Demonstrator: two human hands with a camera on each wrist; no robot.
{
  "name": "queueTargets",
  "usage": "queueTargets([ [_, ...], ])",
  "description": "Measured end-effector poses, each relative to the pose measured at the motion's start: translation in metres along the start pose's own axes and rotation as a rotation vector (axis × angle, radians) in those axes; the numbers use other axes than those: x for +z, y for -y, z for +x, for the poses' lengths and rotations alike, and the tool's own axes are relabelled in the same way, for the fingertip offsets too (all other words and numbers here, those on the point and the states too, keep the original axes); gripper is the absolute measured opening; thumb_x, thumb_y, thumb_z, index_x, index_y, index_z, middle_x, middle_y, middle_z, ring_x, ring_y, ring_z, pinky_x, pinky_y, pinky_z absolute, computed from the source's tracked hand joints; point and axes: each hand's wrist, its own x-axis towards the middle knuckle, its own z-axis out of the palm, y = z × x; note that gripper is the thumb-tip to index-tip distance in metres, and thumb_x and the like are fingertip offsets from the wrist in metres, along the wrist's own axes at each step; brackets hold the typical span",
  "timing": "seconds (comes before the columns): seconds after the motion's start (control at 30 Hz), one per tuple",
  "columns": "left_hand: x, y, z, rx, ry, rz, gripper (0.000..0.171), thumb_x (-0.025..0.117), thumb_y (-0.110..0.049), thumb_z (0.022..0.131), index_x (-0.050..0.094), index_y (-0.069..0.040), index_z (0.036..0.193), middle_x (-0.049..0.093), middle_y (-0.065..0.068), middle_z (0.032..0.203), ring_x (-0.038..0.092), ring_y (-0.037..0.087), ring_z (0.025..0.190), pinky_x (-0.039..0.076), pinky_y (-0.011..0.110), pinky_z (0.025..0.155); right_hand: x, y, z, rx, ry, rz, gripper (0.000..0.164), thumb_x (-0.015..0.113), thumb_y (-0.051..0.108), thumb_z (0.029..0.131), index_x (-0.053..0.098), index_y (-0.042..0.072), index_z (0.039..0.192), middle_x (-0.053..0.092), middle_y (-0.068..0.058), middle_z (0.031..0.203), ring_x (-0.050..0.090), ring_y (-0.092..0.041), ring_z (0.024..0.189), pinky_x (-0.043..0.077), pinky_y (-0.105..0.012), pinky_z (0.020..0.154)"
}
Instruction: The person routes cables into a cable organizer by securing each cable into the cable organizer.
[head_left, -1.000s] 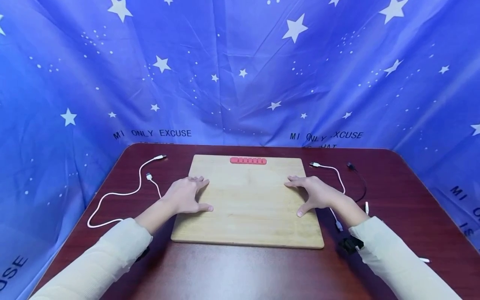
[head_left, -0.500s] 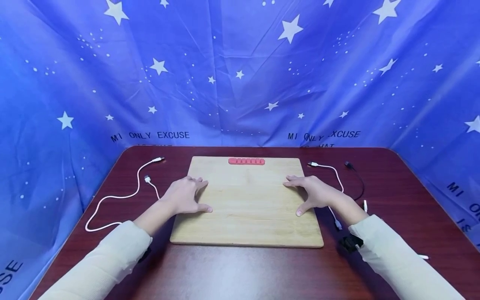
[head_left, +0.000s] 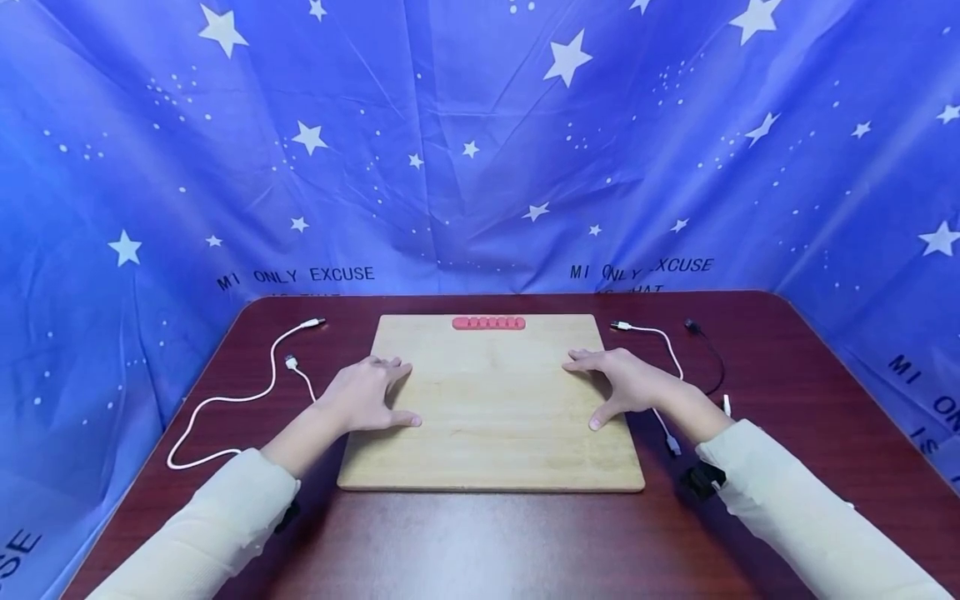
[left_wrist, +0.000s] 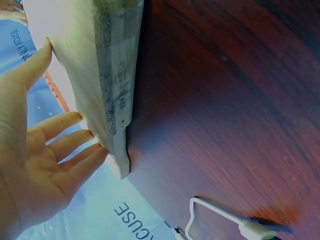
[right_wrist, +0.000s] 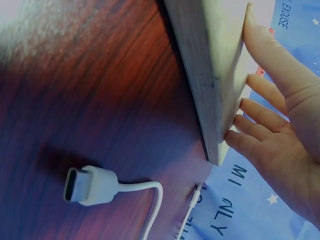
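A pale wooden board [head_left: 487, 417] lies flat on the dark red table. My left hand [head_left: 363, 396] rests its fingertips and thumb on the board's left side, fingers spread. On the right side, my right hand [head_left: 633, 385] touches the top in the same spread way. Both wrist views show the fingertips on the board's surface near its edge, with nothing gripped. Along the far edge of the board sits a red strip with several notches, like a cable organizer [head_left: 488, 323].
Left of the board, a white USB cable [head_left: 225, 399] lies in a loop, partly hidden by my forearm. Right of it lie another white cable [head_left: 667, 337] and a black cable [head_left: 712, 350]. A white USB-C plug [right_wrist: 97, 185] shows in the right wrist view. A blue starred curtain [head_left: 465, 208] hangs behind.
The head view has shifted slightly, so the scene sits a little further left. Both hands stay in the same place on the board.
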Motion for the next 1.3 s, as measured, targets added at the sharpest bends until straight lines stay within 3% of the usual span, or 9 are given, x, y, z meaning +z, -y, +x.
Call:
queueTargets([
  [0.27,-0.005,0.0,0.004,0.005,0.001,-0.009,0.085,0.071,-0.065,0.069,0.059,-0.007,0.13,0.06,0.018,0.133,0.056,0.034,0.125,0.052,0.049,0.099,-0.004,-0.001,0.0,0.012,-0.009,0.003,0.089,0.09,0.036,0.056,0.058,-0.004,0.128,0.051,-0.03,0.138,0.046,-0.046,0.13,0.041,-0.058,0.106],
  [0.67,0.0,-0.001,0.002,0.01,0.001,-0.015,0.085,0.069,-0.064,0.072,0.057,-0.006,0.132,0.058,0.02,0.136,0.052,0.036,0.128,0.053,0.052,0.097,0.002,-0.004,-0.007,-0.01,-0.05,0.052,0.087,0.089,0.036,0.057,0.058,-0.003,0.128,0.05,-0.03,0.138,0.046,-0.048,0.13,0.04,-0.059,0.106],
  [0.9,0.005,0.0,-0.002,0.009,0.025,-0.1,0.083,0.07,-0.057,0.076,0.052,-0.003,0.136,0.05,0.023,0.142,0.045,0.041,0.134,0.046,0.054,0.105,0.005,-0.005,-0.009,-0.015,-0.057,0.07,0.086,0.089,0.035,0.058,0.058,-0.003,0.128,0.051,-0.03,0.138,0.046,-0.047,0.13,0.04,-0.059,0.106],
  [1.07,0.009,0.007,-0.008,0.006,0.001,-0.14,0.072,0.071,-0.049,0.08,0.055,-0.002,0.133,0.053,0.022,0.14,0.047,0.039,0.133,0.046,0.053,0.106,0.013,-0.006,-0.012,-0.048,-0.129,0.074,0.08,0.089,0.035,0.058,0.062,-0.001,0.124,0.057,-0.026,0.133,0.053,-0.043,0.125,0.043,-0.057,0.104],
  [1.3,0.005,0.02,-0.014,-0.004,-0.075,-0.162,0.057,0.071,-0.038,0.083,0.06,-0.002,0.126,0.061,0.019,0.13,0.056,0.037,0.123,0.049,0.052,0.101,0.023,-0.002,-0.011,-0.084,-0.27,0.091,0.07,0.089,0.034,0.06,0.065,0.005,0.12,0.064,-0.016,0.127,0.059,-0.034,0.12,0.046,-0.042,0.104],
])
